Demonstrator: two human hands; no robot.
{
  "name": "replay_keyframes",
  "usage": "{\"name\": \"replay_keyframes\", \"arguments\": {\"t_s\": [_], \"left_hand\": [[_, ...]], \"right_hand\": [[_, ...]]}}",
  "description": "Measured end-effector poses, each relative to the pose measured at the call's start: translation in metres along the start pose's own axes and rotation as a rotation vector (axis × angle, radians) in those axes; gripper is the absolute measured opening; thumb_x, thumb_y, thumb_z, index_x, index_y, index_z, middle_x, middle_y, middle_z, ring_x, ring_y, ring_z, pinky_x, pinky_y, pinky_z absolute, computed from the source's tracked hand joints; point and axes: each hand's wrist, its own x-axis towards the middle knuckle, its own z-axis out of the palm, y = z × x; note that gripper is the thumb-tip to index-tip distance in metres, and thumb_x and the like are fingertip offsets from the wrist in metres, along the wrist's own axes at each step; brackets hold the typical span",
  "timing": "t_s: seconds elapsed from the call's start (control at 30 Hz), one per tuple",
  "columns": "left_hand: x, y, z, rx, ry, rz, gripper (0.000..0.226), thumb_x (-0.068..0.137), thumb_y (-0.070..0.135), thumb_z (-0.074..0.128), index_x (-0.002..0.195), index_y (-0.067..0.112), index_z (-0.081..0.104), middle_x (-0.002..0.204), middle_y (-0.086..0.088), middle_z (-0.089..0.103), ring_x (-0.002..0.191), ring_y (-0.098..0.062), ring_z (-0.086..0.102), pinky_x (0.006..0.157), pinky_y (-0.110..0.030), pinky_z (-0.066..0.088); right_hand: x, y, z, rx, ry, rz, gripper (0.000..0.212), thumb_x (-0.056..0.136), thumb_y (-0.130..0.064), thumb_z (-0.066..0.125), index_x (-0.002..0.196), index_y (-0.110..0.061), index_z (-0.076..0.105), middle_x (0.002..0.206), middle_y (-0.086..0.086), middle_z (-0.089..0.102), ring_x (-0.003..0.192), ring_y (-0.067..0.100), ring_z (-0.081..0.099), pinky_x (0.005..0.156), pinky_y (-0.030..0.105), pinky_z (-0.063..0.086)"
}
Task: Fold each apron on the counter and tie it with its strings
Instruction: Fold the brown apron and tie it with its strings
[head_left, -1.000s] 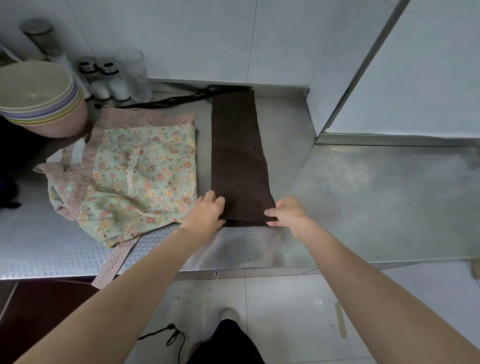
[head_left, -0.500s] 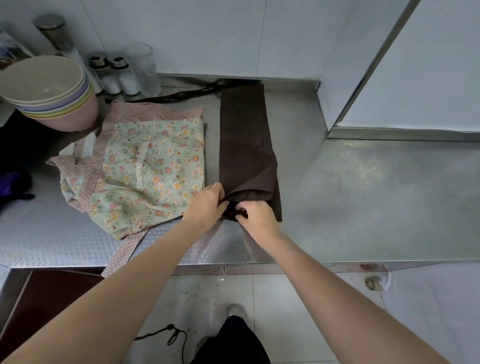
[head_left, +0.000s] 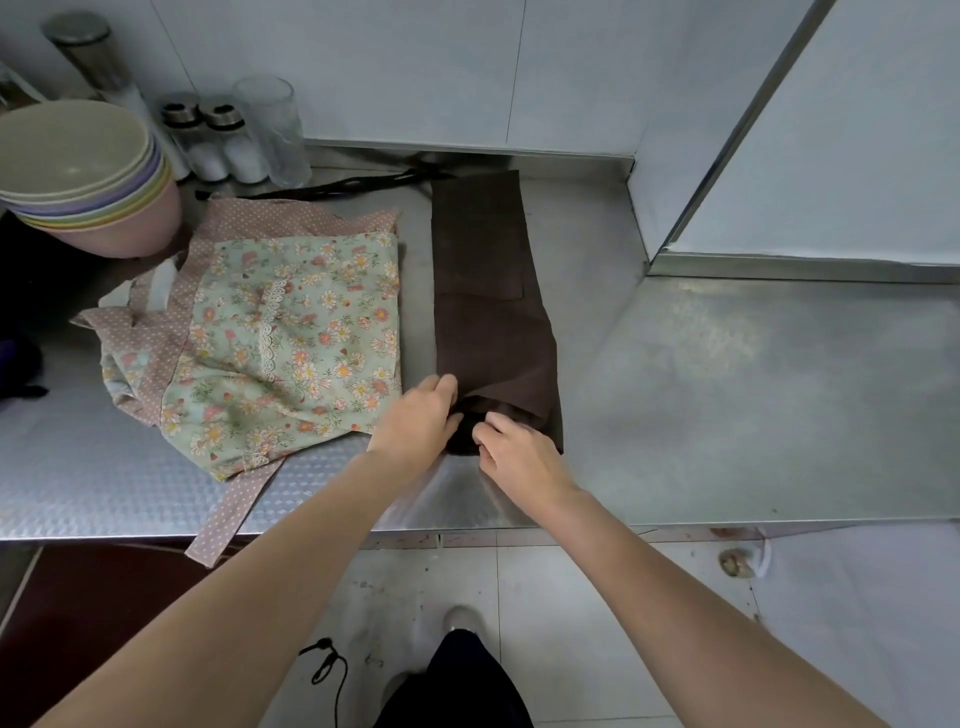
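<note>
A: Report grip state and the position of the work item.

B: I see the brown apron (head_left: 488, 291) lying on the worktop (head_left: 753, 395) as a long narrow strip, running from the back wall toward the near edge. The left hand (head_left: 415, 423) and right hand (head_left: 519, 452) are both at its near end. On each hand the fingers are curled into the cloth and pinch it; that end is bunched and turned up on itself.

A: Reason for that hold?

B: My judgement: two grips close together on one end let the strip be rolled or folded away from the body with the edges kept in line. The narrow shape suits a compact bundle.

A: Location of the ties?

B: The dark strings (head_left: 332, 184) trail from the far end of the strip, along the back of the worktop. Left there, they should be the last part reached, free for tying.

A: Remaining work?

B: The floral apron (head_left: 291, 343) lies just beside the brown one, loosely laid, one dotted strap (head_left: 228, 514) hanging over the near edge. I judge it not yet done. Stacked bowls (head_left: 83, 176) stand behind it at the left.
</note>
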Motion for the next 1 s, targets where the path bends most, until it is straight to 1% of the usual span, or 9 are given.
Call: {"name": "replay_keyframes", "arguments": {"t_s": [0.07, 0.17, 0.27, 0.4, 0.53, 0.67, 0.8, 0.9, 1.0], "left_hand": [[-0.003, 0.002, 0.008, 0.06, -0.06, 0.025, 0.02, 0.095, 0.02, 0.048, 0.109, 0.006, 0.043, 0.11, -0.011, 0.051, 0.098, -0.03, 0.056, 0.072, -0.032, 0.041], [-0.004, 0.005, 0.012, 0.09, -0.074, -0.008, 0.021, 0.095, 0.02, 0.047, 0.111, 0.007, 0.041, 0.114, -0.01, 0.049, 0.104, -0.031, 0.054, 0.076, -0.033, 0.041], [-0.005, 0.006, 0.01, 0.094, -0.076, 0.011, 0.022, 0.095, 0.02, 0.047, 0.112, 0.006, 0.041, 0.115, -0.011, 0.048, 0.105, -0.031, 0.053, 0.079, -0.035, 0.042], [-0.01, 0.006, 0.008, 0.132, -0.09, 0.086, 0.019, 0.094, 0.018, 0.045, 0.11, 0.008, 0.042, 0.112, -0.008, 0.048, 0.104, -0.028, 0.052, 0.076, -0.033, 0.043], [-0.013, 0.006, 0.006, 0.202, -0.07, 0.14, 0.019, 0.093, 0.017, 0.044, 0.11, 0.01, 0.042, 0.11, -0.006, 0.048, 0.103, -0.025, 0.051, 0.072, -0.035, 0.046], [-0.017, 0.005, 0.006, 0.22, 0.066, 0.279, 0.024, 0.075, 0.012, 0.066, 0.093, 0.008, 0.051, 0.09, -0.006, 0.055, 0.083, -0.024, 0.057, 0.052, -0.033, 0.046], [-0.019, 0.002, 0.005, 0.353, 0.1, 0.427, 0.043, 0.04, 0.01, 0.083, 0.07, 0.01, 0.053, 0.063, -0.002, 0.051, 0.051, -0.019, 0.052, 0.03, -0.02, 0.032], [-0.018, 0.0, 0.006, 0.303, 0.098, 0.403, 0.04, 0.048, 0.014, 0.085, 0.076, 0.01, 0.056, 0.067, -0.003, 0.053, 0.054, -0.02, 0.054, 0.03, -0.022, 0.036], [-0.019, 0.002, 0.007, 0.203, 0.044, 0.294, 0.025, 0.082, 0.019, 0.065, 0.103, 0.009, 0.054, 0.094, -0.007, 0.055, 0.081, -0.025, 0.059, 0.053, -0.033, 0.047]], "right_hand": [[0.0, 0.0, -0.004, 0.04, -0.055, 0.007, 0.005, 0.074, -0.011, 0.071, 0.078, -0.01, 0.067, 0.08, 0.003, 0.062, 0.06, 0.02, 0.063, 0.046, 0.026, 0.05], [-0.001, 0.006, -0.023, 0.221, -0.175, 0.186, 0.023, 0.089, -0.02, 0.053, 0.074, -0.008, 0.064, 0.078, 0.006, 0.065, 0.067, 0.023, 0.059, 0.062, 0.035, 0.049], [0.0, 0.017, -0.042, 0.639, 0.083, 0.688, 0.039, 0.09, -0.026, 0.053, 0.061, 0.0, 0.054, 0.056, 0.013, 0.062, 0.047, 0.021, 0.059, 0.051, 0.032, 0.049], [0.004, 0.029, -0.052, 1.005, 0.198, 1.144, 0.014, 0.089, -0.017, 0.056, 0.086, -0.005, 0.048, 0.067, 0.01, 0.061, 0.048, 0.02, 0.058, 0.056, 0.034, 0.054], [-0.002, 0.024, -0.056, 0.354, -0.048, 0.706, 0.046, 0.08, -0.008, 0.064, 0.118, -0.015, 0.039, 0.105, 0.004, 0.044, 0.087, 0.021, 0.051, 0.076, 0.038, 0.051], [-0.001, 0.01, -0.064, -0.123, -0.044, 0.12, 0.029, 0.067, -0.003, 0.069, 0.09, -0.011, 0.052, 0.09, 0.005, 0.044, 0.075, 0.024, 0.047, 0.055, 0.03, 0.033], [0.001, 0.005, -0.066, -0.203, -0.13, 0.016, 0.041, 0.047, 0.006, 0.077, 0.074, -0.009, 0.051, 0.077, 0.007, 0.047, 0.058, 0.02, 0.044, 0.04, 0.024, 0.016], [0.003, 0.003, -0.073, -0.083, -0.079, 0.126, 0.016, 0.082, -0.002, 0.061, 0.095, -0.006, 0.053, 0.092, 0.008, 0.048, 0.072, 0.026, 0.049, 0.05, 0.034, 0.038], [-0.001, 0.003, -0.072, -0.137, -0.075, 0.129, 0.019, 0.085, 0.004, 0.049, 0.095, -0.011, 0.041, 0.097, 0.006, 0.038, 0.065, 0.027, 0.04, 0.053, 0.032, 0.032]]}}
